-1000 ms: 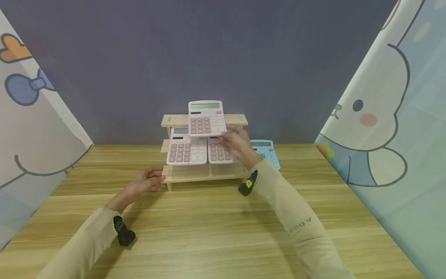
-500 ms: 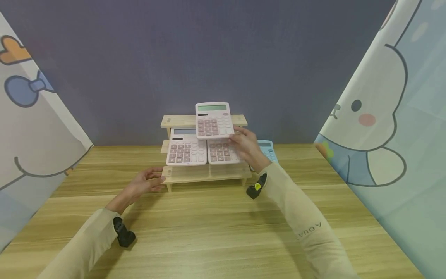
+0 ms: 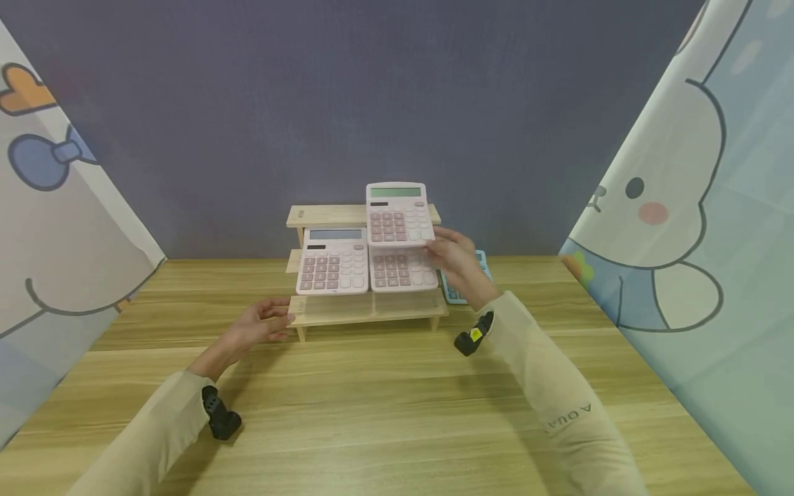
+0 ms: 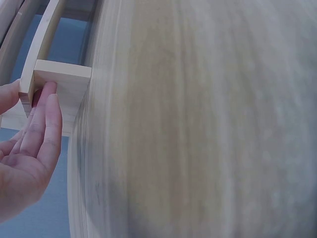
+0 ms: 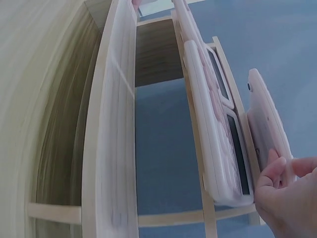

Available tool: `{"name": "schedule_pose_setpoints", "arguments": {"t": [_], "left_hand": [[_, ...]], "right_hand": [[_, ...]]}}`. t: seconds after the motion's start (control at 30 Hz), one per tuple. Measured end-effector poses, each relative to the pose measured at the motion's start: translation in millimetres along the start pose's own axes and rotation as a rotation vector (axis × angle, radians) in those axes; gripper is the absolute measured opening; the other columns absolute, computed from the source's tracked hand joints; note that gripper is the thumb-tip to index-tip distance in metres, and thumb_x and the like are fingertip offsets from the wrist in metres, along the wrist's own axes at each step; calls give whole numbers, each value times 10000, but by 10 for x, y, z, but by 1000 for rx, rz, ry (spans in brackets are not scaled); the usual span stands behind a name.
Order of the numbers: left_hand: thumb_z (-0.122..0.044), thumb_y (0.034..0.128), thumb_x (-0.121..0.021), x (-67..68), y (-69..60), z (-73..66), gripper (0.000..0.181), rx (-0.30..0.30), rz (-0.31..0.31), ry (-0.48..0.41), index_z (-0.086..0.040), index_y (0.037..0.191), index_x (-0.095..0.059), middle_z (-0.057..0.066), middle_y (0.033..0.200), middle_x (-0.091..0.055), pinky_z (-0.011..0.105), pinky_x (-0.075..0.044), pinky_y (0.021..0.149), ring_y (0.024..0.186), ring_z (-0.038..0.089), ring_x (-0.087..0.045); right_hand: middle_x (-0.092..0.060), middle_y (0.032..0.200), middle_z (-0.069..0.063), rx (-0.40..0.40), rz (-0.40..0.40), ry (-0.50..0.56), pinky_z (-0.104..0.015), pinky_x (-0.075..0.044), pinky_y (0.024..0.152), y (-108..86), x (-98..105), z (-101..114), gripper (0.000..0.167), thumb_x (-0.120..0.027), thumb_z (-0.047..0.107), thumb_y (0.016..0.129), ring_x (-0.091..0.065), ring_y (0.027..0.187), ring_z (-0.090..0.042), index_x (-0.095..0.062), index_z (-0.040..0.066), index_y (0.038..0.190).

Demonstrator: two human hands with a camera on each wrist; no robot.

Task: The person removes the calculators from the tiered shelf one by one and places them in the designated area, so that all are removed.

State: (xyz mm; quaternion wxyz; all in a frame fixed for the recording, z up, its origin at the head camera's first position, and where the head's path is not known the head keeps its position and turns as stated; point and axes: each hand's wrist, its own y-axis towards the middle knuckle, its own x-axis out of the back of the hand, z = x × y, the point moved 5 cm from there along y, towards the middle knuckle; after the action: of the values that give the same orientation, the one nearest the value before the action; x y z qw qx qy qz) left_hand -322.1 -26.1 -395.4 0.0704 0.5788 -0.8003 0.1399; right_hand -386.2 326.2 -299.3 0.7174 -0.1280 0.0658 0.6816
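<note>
My right hand (image 3: 455, 258) pinches a pink calculator (image 3: 400, 213) by its lower right corner. It stands over the right half of the top tier of a three-tier wooden rack (image 3: 372, 308). In the right wrist view, thumb and fingers grip the calculator (image 5: 267, 121) from both sides, close to the top board; whether it touches is unclear. Two more pink calculators lie side by side on the middle tier, the left one (image 3: 333, 262) in full sight, the right one (image 3: 403, 270) partly covered. My left hand (image 3: 260, 322) holds the bottom tier's left end, thumb above and fingers beneath the board (image 4: 42, 47).
A blue calculator (image 3: 455, 293) is on the table to the right of the rack, partly hidden by my right hand. The wood-grain table (image 3: 347, 406) runs back to a dark wall (image 3: 397, 103). Cartoon-printed panels (image 3: 670, 207) flank both sides.
My right hand has moved the pink calculator rightward along the top tier, from near its middle to its right half. The left hand stays on the rack's end.
</note>
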Motion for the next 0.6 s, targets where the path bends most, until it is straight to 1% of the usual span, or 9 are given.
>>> {"name": "schedule_pose_setpoints", "arguments": {"t": [0.1, 0.2, 0.43, 0.6], "left_hand": [[-230, 924, -552, -1, 10, 14, 643, 3, -3, 0, 39, 1405, -221, 283, 1297, -357, 332, -546, 833, 952, 144, -579], [-225, 925, -549, -4, 14, 21, 638, 6, -5, 0, 41, 1404, -222, 282, 1294, -360, 330, -545, 836, 949, 131, -574], [-226, 927, -546, -9, 3, 11, 640, 8, -2, 3, 37, 1408, -217, 286, 1305, -348, 330, -544, 838, 945, 140, -578], [-226, 928, -544, -11, -8, -4, 648, 1, 2, 5, 47, 1409, -206, 296, 1310, -339, 343, -542, 844, 954, 145, -582]], "right_hand": [[-546, 1001, -83, 8, 7, 15, -181, -525, 752, 0, 64, 20, 489, -528, -83, 855, -575, 791, -117, -405, -14, 1324], [-541, 983, -77, 14, 11, 37, -175, -524, 740, -7, 122, 35, 496, -521, -88, 856, -575, 788, -116, -390, -21, 1330], [-499, 1005, -92, 18, 22, 110, -162, -524, 745, -39, 249, 79, 515, -474, -130, 855, -573, 774, -118, -339, -54, 1346], [-489, 1024, -96, 10, 25, 111, -163, -523, 776, -56, 344, 102, 527, -455, -127, 866, -582, 787, -117, -311, -42, 1366]]}}
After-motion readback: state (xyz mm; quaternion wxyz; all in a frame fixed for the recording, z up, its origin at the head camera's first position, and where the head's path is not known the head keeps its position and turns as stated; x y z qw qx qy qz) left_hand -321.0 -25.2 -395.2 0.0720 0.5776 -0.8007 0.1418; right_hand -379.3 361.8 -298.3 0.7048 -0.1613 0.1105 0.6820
